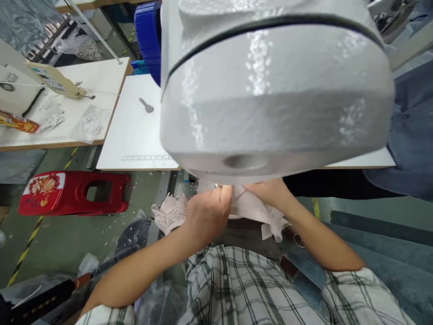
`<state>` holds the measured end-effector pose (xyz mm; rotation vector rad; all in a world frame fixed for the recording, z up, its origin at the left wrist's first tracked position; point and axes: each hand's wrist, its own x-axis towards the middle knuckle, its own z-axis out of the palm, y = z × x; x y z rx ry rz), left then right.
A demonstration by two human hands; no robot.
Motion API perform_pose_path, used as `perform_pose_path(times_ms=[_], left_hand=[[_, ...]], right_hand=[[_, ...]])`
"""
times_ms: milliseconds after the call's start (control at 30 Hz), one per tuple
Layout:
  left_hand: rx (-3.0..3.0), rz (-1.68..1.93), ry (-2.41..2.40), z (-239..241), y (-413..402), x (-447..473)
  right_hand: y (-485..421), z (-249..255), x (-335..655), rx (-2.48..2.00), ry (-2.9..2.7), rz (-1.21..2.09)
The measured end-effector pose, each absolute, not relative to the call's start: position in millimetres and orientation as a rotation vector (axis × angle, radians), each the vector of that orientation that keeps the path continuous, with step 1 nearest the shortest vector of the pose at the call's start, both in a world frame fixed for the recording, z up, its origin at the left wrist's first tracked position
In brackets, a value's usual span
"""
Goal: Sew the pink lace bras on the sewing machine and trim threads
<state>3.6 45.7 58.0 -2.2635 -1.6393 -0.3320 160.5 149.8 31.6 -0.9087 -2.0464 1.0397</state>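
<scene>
A big grey sewing machine head fills the upper middle of the view and hides the needle area. Just below it, my left hand is closed in a pinch on a white lace-edged fabric piece. My right hand grips the same fabric from the right, its fingertips tucked under the machine. Lace trim hangs to the left of my left hand, and a small label dangles beneath the fabric.
The white sewing table carries a printed ruler and a small grey tool. A red plastic stool stands on the floor at left. Another worktable with clear bags lies far left. Blue fabric is piled at right.
</scene>
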Motion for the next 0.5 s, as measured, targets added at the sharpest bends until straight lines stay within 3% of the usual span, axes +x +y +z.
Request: perform_pose_path(times_ms=[500], left_hand=[[-2.229, -0.374, -1.617, 54.5, 45.2, 7.0]], right_hand=[[155.1, 37.1, 163.3, -0.873, -2.036, 1.081]])
